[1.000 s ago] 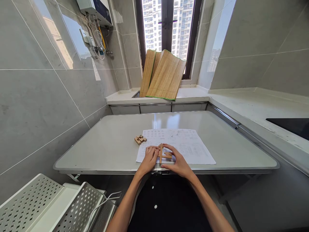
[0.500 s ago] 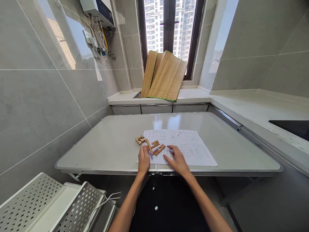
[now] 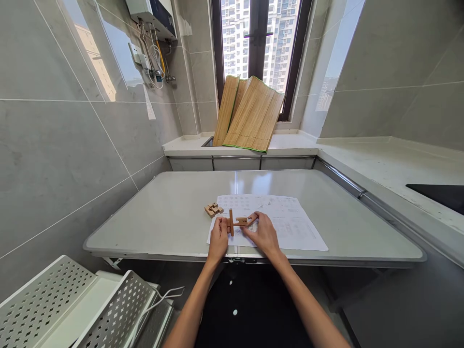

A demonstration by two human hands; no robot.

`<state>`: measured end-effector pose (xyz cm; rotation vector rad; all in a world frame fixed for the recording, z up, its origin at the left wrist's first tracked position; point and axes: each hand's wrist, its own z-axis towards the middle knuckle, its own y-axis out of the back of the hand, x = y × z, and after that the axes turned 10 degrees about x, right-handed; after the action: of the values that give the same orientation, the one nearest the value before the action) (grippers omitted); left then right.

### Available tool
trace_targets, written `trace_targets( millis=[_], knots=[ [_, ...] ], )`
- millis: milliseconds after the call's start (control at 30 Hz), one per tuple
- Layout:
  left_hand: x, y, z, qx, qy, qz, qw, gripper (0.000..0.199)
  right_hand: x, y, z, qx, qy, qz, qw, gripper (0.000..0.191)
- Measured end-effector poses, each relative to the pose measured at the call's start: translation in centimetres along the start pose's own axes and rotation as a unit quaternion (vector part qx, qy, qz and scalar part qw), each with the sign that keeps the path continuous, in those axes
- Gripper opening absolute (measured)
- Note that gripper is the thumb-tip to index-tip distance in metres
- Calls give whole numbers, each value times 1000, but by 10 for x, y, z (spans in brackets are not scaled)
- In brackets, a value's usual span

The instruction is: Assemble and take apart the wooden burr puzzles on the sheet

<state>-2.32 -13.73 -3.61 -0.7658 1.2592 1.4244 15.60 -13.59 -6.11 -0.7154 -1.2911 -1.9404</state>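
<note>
My left hand (image 3: 219,238) is closed on two crossed wooden puzzle pieces. One is a plain stick (image 3: 231,222) standing across; the other is a notched bar (image 3: 240,222) pointing right. Between the thumb and fingers of my right hand (image 3: 267,235) is another notched wooden puzzle piece (image 3: 252,219), tilted, its near end close to the bar's right end. Whether the two touch I cannot tell. A small cluster of wooden puzzle pieces (image 3: 213,210) lies just beyond my left hand, at the paper's left edge.
A printed sheet of paper (image 3: 297,227) lies under my hands on the white folding table (image 3: 145,217). Behind the table, a bamboo mat (image 3: 253,116) leans at the window. A white perforated rack (image 3: 54,285) stands at the lower left.
My right hand has moved in and picked up the notched piece from the paper. The crossed pieces in my left hand have turned, so the stick now stands more upright.
</note>
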Motion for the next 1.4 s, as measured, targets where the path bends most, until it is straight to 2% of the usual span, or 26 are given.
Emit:
trace_targets(
  millis=[67,167,300,367,467,667,767,933,1033,1233,1400],
  knots=[
    [-1,0,-1,8,-3,2,1000,39,-3,18,3,-10,-34,70,997,57],
    [-2,0,-2,24,-11,3,1000,36,3,39,6,12,-67,191,979,63],
    [-8,1,-4,54,-27,26,998,34,25,47,7,96,30,272,957,64],
    [-13,1,-6,71,-40,40,996,33,36,47,7,122,64,267,954,66],
    [-17,2,-9,91,-54,57,993,33,46,48,10,141,81,244,956,68],
    [-17,2,-9,95,-62,67,991,33,49,63,16,179,98,200,958,67],
    [-17,2,-9,90,-65,68,991,34,49,66,17,206,92,198,954,69],
    [-18,3,-10,74,-77,61,992,34,47,61,16,259,69,197,943,71],
    [-19,3,-10,69,-69,54,994,34,45,57,15,265,50,206,940,68],
    [-18,2,-11,97,-56,27,993,33,39,55,10,270,15,232,934,63],
    [-15,1,-9,83,-50,-3,995,32,32,48,4,271,3,233,934,59]
  ],
)
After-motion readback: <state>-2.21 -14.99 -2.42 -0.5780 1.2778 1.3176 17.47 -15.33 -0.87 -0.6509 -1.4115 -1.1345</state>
